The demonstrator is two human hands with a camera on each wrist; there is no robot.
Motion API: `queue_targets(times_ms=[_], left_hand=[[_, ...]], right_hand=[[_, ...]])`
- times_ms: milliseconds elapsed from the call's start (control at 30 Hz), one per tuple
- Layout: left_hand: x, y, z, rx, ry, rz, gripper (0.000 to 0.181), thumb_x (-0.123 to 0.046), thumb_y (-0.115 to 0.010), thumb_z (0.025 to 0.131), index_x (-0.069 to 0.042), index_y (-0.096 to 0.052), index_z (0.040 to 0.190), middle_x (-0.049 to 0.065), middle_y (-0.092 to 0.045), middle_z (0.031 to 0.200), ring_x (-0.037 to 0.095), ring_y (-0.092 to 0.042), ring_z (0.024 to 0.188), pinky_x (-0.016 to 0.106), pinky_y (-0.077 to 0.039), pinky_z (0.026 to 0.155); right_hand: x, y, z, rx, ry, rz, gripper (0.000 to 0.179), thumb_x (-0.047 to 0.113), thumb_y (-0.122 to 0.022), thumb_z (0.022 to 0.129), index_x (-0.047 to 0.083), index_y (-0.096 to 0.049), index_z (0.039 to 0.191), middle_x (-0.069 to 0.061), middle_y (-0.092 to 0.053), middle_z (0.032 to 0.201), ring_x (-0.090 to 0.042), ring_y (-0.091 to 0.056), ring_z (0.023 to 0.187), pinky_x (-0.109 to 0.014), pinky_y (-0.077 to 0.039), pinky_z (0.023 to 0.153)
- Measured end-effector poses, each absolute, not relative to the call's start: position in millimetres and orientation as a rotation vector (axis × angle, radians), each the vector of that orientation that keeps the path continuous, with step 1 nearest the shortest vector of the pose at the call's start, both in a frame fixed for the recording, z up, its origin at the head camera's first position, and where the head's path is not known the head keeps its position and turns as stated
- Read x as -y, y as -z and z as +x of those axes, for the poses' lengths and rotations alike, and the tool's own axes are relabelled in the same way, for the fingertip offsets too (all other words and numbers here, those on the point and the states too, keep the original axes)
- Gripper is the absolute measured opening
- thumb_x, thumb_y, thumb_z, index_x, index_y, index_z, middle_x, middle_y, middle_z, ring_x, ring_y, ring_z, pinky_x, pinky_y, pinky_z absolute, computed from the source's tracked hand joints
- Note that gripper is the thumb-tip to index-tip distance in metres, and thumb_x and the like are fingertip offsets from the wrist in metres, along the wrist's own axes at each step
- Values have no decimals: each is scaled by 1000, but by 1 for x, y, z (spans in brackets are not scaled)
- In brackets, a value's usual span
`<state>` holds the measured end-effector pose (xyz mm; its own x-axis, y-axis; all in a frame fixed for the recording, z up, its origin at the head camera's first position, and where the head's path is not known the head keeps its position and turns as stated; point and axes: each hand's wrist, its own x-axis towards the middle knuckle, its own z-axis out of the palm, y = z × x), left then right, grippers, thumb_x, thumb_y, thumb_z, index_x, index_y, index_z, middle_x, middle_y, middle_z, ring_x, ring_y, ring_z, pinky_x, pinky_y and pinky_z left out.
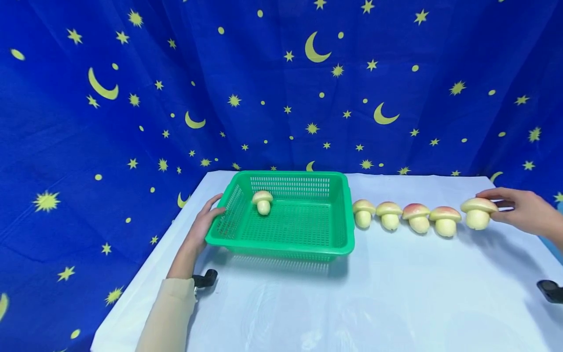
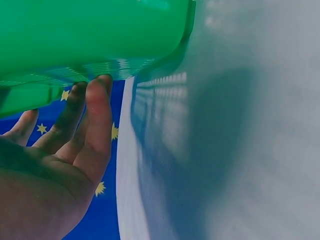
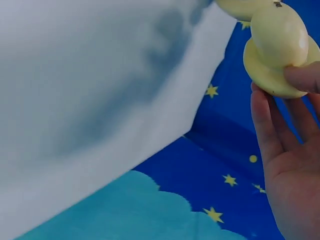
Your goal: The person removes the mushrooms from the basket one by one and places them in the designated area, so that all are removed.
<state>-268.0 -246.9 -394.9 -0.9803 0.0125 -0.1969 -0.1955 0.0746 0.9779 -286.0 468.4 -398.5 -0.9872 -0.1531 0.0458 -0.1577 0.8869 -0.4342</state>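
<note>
A green plastic basket (image 1: 281,248) with slotted walls sits left of the middle of the white table, one toy mushroom (image 1: 263,201) inside near its back left. My left hand (image 1: 204,222) holds the basket's left side, its fingers against the outer wall under the rim in the left wrist view. At the far right, my right hand (image 1: 525,210) pinches a pale yellow toy mushroom (image 3: 280,37) by its cap, thumb near the stem. Whether that mushroom touches the table is unclear. To its left, several mushrooms with pinkish caps, among them a redder one (image 1: 416,217), form a row.
The row runs from the basket's right wall toward my right hand. Behind the white table (image 1: 396,293) hangs a blue curtain (image 1: 272,73) with yellow stars and moons. Black wrist-camera mounts (image 1: 205,278) show near both wrists.
</note>
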Motion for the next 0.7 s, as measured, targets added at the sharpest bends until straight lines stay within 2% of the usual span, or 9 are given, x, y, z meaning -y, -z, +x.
queue_targets(times_ms=[400,533,700], left_hand=[[246,395,-269,-2157,-2060,-196,58,-24,-47,100,-29,-24,153,25,-49,128,21,-66,72,33,-57,65],[246,395,-269,-2159,-2055,-203,57,-24,-47,101,-29,-24,153,25,-49,128,20,-66,70,32,-56,63],[247,395,-268,-2159,-2052,-197,57,-24,-46,101,-28,-23,154,25,-49,129,20,-66,71,33,-56,64]], right_hand=[[-480,420,-283,2995,-684,264,46,-6,-65,80,-12,-50,123,-39,-48,119,-58,-47,102,-64,-43,78],[-481,426,-282,3063,-697,268,45,-5,-63,82,-12,-49,124,-39,-46,120,-58,-45,105,-65,-42,80],[-479,432,-282,3087,-707,248,46,-5,-62,81,-12,-49,124,-39,-46,120,-58,-44,105,-67,-40,81]])
